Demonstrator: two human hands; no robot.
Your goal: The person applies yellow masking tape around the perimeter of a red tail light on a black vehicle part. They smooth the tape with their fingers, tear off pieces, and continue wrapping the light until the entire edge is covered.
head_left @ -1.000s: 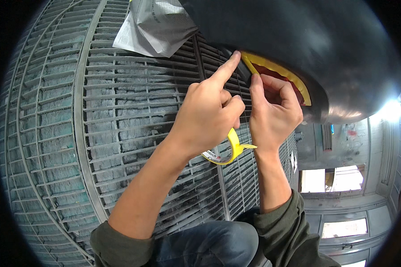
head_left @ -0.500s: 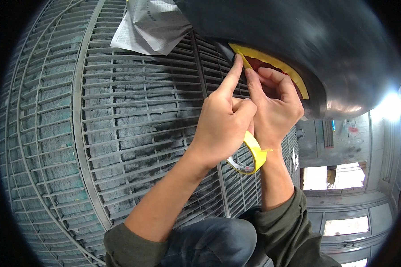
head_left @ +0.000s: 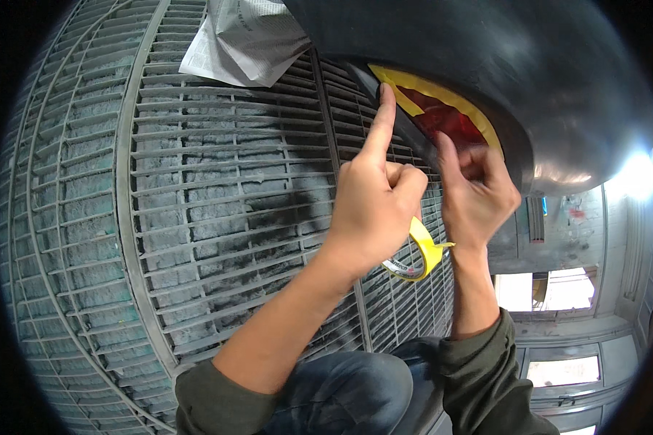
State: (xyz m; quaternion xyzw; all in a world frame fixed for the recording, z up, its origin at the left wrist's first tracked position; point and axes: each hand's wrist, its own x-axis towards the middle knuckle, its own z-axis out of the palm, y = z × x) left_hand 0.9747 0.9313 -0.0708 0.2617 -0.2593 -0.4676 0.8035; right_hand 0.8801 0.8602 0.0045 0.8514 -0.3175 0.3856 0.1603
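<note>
A metal floor grating (head_left: 225, 217) fills the left and middle of the view, its long slats crossed by heavier bars. A curved black body panel (head_left: 450, 43) spreads across the upper right. Just left of it hangs or lies a creased newspaper sheet (head_left: 243, 43); its support cannot be made out.

The left hand (head_left: 374, 210) has its index finger stretched out, the tip on yellow tape at the upper-left corner of the panel's opening, while the other fingers curl closed about a roll. The right hand (head_left: 479, 196) is bent, thumb extended and a gap visible between thumb and forefinger; whether the fingertips pinch anything cannot be told. Its thumb tip is at the lower edge of the red lens (head_left: 446, 119) set in that opening.

The masking tape roll (head_left: 429, 255) hangs below the left hand, a loose tail pointing toward the right wrist. The yellow tape (head_left: 442, 93) borders the lens's upper edge and its left corner.
</note>
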